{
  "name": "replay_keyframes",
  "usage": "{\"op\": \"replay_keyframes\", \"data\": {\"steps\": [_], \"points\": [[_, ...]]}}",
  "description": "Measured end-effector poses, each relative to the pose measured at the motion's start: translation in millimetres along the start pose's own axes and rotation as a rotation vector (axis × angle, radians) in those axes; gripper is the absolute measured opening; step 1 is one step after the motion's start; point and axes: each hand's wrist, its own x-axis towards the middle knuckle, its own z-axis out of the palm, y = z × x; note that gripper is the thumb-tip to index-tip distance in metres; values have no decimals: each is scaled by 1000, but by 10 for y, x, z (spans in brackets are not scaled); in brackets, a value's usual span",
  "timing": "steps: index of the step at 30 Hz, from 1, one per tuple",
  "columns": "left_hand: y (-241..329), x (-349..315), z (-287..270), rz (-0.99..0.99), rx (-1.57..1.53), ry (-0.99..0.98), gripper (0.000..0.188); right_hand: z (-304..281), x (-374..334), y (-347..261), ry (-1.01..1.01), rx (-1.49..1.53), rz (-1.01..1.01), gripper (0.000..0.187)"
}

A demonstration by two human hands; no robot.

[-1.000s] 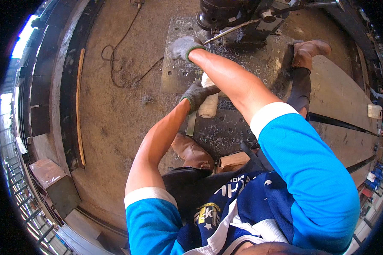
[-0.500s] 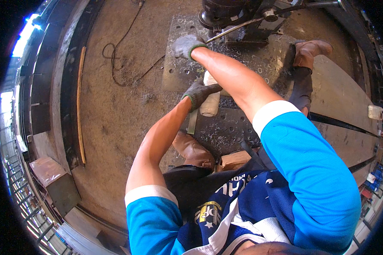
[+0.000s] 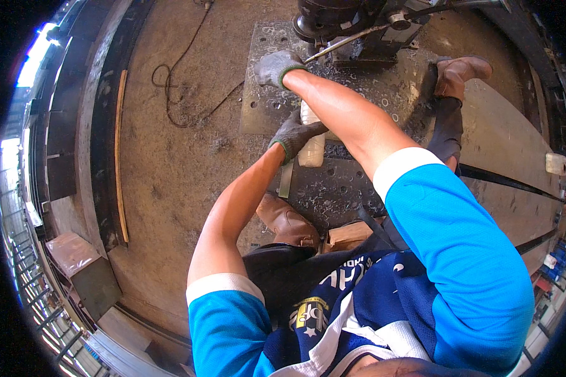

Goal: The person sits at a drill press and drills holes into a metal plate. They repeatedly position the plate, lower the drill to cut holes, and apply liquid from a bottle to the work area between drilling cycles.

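My left hand (image 3: 295, 133), in a dark grey work glove, is closed around a whitish translucent plastic bottle (image 3: 312, 152). The bottle lies roughly lengthwise, away from me, over a drilled metal plate. Farther forward, my right hand (image 3: 278, 69), in a grey glove with a green cuff, wraps round the end of a metal lever (image 3: 346, 44). That lever runs to a dark drilling machine (image 3: 333, 19) at the top of the view. Metal shavings lie scattered over the steel plate (image 3: 261, 116) under my hands. My right forearm hides part of the plate and the bottle's far side.
A dark cable (image 3: 168, 94) loops over the floor on the left, near a long wooden strip (image 3: 121, 157). My boots (image 3: 287, 223) stand beside the plate. A brown cardboard piece (image 3: 348, 236) lies by my legs. Long steel plates (image 3: 503, 125) extend to the right.
The bottle has shifted slightly away from me and turned a little straighter, with my left hand moving along. My right hand stays on the lever.
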Motion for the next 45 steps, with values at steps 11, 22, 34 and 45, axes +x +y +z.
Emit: {"op": "replay_keyframes", "data": {"steps": [11,22,34,45], "points": [[-236,149,25,-151,-24,-55,90,-58,-97,23,2,-9,-10,45],[-483,347,101,-88,136,-27,87,42,0,57,22,13,-7,44],[-445,384,359,116,-158,67,75,-50,-94,25,145,100,-113,35],[-12,256,525,-61,-514,306,62,205,-1879,726,961,373,-488,32]]}}
